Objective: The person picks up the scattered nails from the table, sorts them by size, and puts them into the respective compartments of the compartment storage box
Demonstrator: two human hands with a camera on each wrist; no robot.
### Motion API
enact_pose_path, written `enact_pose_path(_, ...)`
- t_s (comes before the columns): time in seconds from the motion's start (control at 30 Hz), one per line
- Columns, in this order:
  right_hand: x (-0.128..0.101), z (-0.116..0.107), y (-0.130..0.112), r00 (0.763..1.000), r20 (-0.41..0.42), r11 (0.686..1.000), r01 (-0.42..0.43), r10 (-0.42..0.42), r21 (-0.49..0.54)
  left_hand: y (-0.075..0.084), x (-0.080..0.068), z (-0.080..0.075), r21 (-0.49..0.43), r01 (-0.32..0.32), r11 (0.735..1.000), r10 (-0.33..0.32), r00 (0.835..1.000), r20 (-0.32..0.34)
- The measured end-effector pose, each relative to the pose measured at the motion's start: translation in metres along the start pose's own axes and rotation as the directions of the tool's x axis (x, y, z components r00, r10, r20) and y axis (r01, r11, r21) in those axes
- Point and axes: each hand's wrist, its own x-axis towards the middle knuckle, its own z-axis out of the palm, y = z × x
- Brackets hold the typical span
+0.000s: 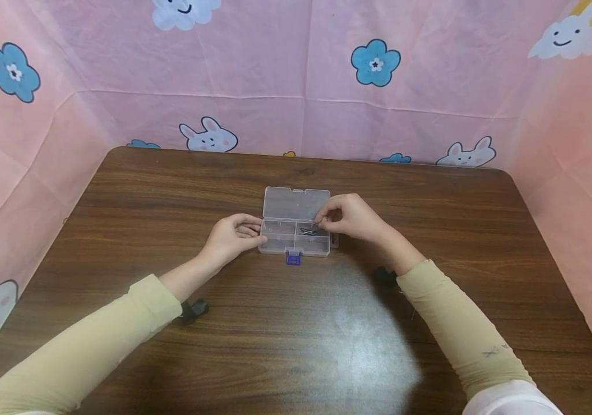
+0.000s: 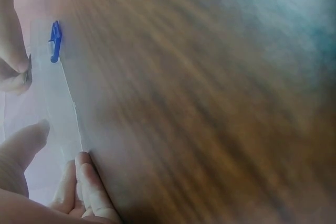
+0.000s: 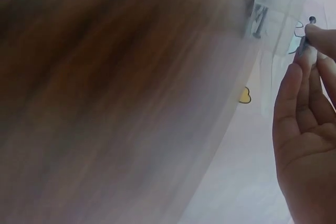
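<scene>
Brown wood, we saw, made the table [image 1: 285, 334] under the clear box [image 1: 277, 246] and its open lid [image 1: 293, 204]. The left hand [image 1: 227, 237], partly closed, held the box's side, thumb over the rim. The right hand [image 1: 354, 216], thumb and fingers pinched tight, was just above loose nails [image 1: 308, 231] in the box and held one nail [image 3: 302, 46].

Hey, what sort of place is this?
Probably an improvised indoor workspace, perhaps a booth: a wooden-looking table with creased pink cloth, printed with bunnies and clouds, on three sides, and an open plastic box on top.
</scene>
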Motion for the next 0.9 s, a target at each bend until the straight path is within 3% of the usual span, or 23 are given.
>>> enact_pose_path(0.57,0.01,0.012,-0.003,0.998,0.059,0.996,0.041,-0.036,-0.083,0.0,-0.003,-0.002,-0.003,0.007,1.0,-0.007,1.0,0.0)
enact_pose_path(0.9,0.008,0.011,-0.008,0.993,0.066,0.979,0.109,-0.099,-0.17,0.0,0.0,-0.001,-0.011,0.007,1.0,-0.007,1.0,0.001)
